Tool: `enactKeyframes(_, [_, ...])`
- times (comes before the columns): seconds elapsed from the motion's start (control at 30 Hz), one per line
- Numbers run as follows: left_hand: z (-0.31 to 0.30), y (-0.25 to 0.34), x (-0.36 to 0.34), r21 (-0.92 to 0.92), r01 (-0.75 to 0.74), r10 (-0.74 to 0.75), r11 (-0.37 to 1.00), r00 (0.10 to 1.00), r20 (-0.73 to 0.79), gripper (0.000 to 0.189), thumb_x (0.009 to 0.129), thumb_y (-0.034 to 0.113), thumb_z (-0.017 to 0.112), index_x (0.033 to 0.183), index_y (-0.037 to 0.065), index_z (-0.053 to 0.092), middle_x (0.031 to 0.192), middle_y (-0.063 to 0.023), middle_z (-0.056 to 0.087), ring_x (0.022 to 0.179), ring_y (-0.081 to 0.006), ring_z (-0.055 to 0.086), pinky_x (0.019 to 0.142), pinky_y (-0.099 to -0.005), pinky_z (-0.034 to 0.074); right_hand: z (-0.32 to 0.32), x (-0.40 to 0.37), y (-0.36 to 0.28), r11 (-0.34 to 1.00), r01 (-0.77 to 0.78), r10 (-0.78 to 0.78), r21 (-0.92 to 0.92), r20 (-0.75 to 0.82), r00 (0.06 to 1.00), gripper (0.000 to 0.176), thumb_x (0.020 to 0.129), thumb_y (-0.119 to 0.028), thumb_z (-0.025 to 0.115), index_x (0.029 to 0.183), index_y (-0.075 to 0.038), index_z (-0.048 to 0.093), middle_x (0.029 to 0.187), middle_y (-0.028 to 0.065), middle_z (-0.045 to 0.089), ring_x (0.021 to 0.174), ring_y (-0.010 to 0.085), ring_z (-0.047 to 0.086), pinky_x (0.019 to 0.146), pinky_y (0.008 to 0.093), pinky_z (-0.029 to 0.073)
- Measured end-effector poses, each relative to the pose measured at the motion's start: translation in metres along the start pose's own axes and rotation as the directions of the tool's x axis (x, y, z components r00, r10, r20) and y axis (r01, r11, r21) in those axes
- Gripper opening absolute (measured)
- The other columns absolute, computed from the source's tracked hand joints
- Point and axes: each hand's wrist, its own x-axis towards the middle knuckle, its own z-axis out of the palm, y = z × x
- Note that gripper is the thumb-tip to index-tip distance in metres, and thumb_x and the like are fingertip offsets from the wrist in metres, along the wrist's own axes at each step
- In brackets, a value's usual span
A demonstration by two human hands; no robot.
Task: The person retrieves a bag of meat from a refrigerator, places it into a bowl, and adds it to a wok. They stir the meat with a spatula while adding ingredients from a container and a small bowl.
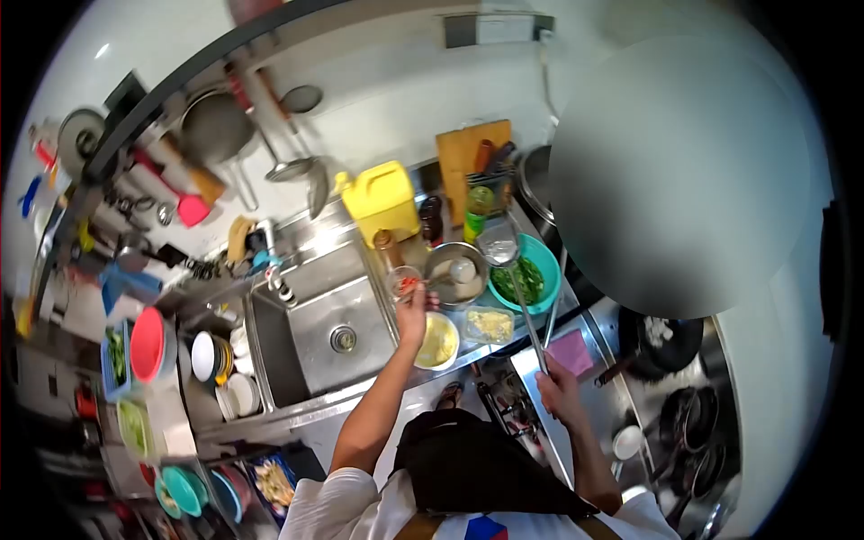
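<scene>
My left hand (pixel 413 318) is closed at the near rim of a small clear bowl (pixel 392 286) with red chopped pieces in it. Just right of those fingers stands a metal pot (pixel 432 258) with a ladle (pixel 463 270) resting inside. Gripped in my right hand (pixel 557 389) is the long handle of a metal wok spatula (pixel 498 243). Its broad head is raised over the counter, beside a teal bowl (pixel 551 279) of chopped greens. Nearer to me are a white bowl (pixel 438 341) with pale yellow contents and a clear tub (pixel 489 326) of chopped yellowish pieces.
A steel sink (pixel 315 324) lies to the left. Behind the counter stand a yellow jug (pixel 378 200), bottles and a cutting board (pixel 454 171). On the right, a dark wok (pixel 661 346) holds white pieces. A large round pale shape (pixel 679 180) hides the upper right.
</scene>
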Motion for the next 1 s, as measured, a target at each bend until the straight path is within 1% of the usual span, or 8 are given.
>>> enactKeyframes(0.03, [0.000, 0.002, 0.000, 0.004, 0.020, -0.020, 1.000, 0.999, -0.037, 0.034, 0.094, 0.032, 0.052, 0.102, -0.001, 0.059, 0.076, -0.0094, 0.064, 0.063, -0.0147, 0.061, 0.057, -0.0271, 0.052, 0.001, 0.004, 0.007, 0.972, 0.178, -0.181, -0.151, -0.007, 0.983, 0.044, 0.089, -0.011, 0.053, 0.132, -0.004, 0.046, 0.066, -0.0053, 0.046, 0.056, 0.0040, 0.040, 0.050, 0.0214, 0.036])
enactKeyframes(0.27, [0.000, 0.039, -0.004, 0.083, -0.034, 0.042, 0.996, 0.994, -0.099, 0.036, 0.094, 0.031, 0.050, 0.101, -0.004, 0.058, 0.077, -0.0129, 0.064, 0.062, -0.0175, 0.062, 0.055, -0.0283, 0.053, 0.019, 0.013, 0.007, 0.895, 0.077, -0.128, -0.440, -0.086, 0.988, 0.048, 0.087, -0.017, 0.058, 0.131, -0.004, 0.045, 0.088, 0.0177, 0.065, 0.069, 0.0300, 0.061, 0.068, 0.0331, 0.048])
enactKeyframes(0.37, [-0.002, 0.051, -0.005, 0.109, -0.079, 0.092, 0.991, 0.989, -0.117, 0.035, 0.095, 0.030, 0.049, 0.101, -0.004, 0.057, 0.076, -0.0126, 0.063, 0.062, -0.0163, 0.060, 0.055, -0.0283, 0.052, 0.028, 0.026, 0.027, 0.909, 0.098, -0.131, -0.406, -0.054, 0.990, 0.047, 0.087, -0.017, 0.057, 0.131, -0.004, 0.045, 0.088, 0.0162, 0.065, 0.068, 0.0318, 0.061, 0.069, 0.0358, 0.050])
enactKeyframes(0.43, [0.003, 0.062, -0.006, 0.141, -0.104, 0.119, 0.984, 0.988, -0.097, 0.035, 0.095, 0.030, 0.049, 0.101, -0.003, 0.057, 0.076, -0.0123, 0.063, 0.061, -0.0160, 0.060, 0.055, -0.0281, 0.052, 0.032, 0.027, 0.020, 0.927, 0.165, -0.188, -0.336, -0.039, 0.981, 0.043, 0.089, -0.018, 0.056, 0.128, -0.003, 0.048, 0.075, 0.0098, 0.062, 0.054, 0.0240, 0.057, 0.057, 0.0327, 0.049])
enactKeyframes(0.5, [0.014, 0.071, -0.007, 0.169, -0.126, 0.137, 0.978, 0.989, -0.057, 0.036, 0.095, 0.031, 0.048, 0.101, -0.003, 0.057, 0.077, -0.0123, 0.063, 0.062, -0.0158, 0.060, 0.055, -0.0279, 0.051, 0.027, 0.022, 0.003, 0.992, -0.122, 0.115, 0.025, 0.205, 0.972, 0.038, 0.091, -0.018, 0.054, 0.126, -0.004, 0.050, 0.064, 0.0012, 0.051, 0.045, 0.0107, 0.047, 0.045, 0.0243, 0.040])
enactKeyframes(0.53, [0.020, 0.077, -0.008, 0.191, -0.141, 0.149, 0.972, 0.988, -0.028, 0.036, 0.095, 0.031, 0.048, 0.102, -0.003, 0.057, 0.077, -0.0123, 0.063, 0.062, -0.0156, 0.060, 0.055, -0.0277, 0.051, 0.028, 0.016, -0.004, 0.979, -0.126, 0.087, 0.159, 0.229, 0.969, 0.034, 0.093, -0.017, 0.051, 0.125, -0.005, 0.050, 0.059, -0.0051, 0.038, 0.043, 0.0020, 0.036, 0.040, 0.0194, 0.031])
enactKeyframes(0.63, [0.053, 0.084, -0.014, 0.220, -0.132, 0.127, 0.966, 0.991, 0.040, 0.036, 0.096, 0.030, 0.047, 0.103, -0.004, 0.056, 0.075, -0.0126, 0.062, 0.058, -0.0149, 0.057, 0.052, -0.0266, 0.048, 0.013, 0.003, 0.005, 0.954, -0.092, 0.017, 0.284, 0.256, 0.967, 0.034, 0.094, -0.015, 0.050, 0.126, -0.005, 0.049, 0.059, -0.0044, 0.040, 0.042, 0.0032, 0.035, 0.040, 0.0207, 0.032])
enactKeyframes(1.0, [0.272, 0.021, -0.065, 0.133, -0.110, 0.016, 0.985, 0.825, 0.564, 0.032, 0.097, 0.026, 0.046, 0.105, -0.003, 0.056, 0.080, -0.0123, 0.063, 0.065, -0.0143, 0.060, 0.058, -0.0256, 0.050, -0.095, -0.125, 0.023, 0.847, 0.068, 0.106, 0.527, -0.292, 0.950, 0.044, 0.094, -0.018, 0.049, 0.136, -0.006, 0.042, 0.060, -0.0046, 0.042, 0.043, 0.0035, 0.036, 0.039, 0.0200, 0.030])
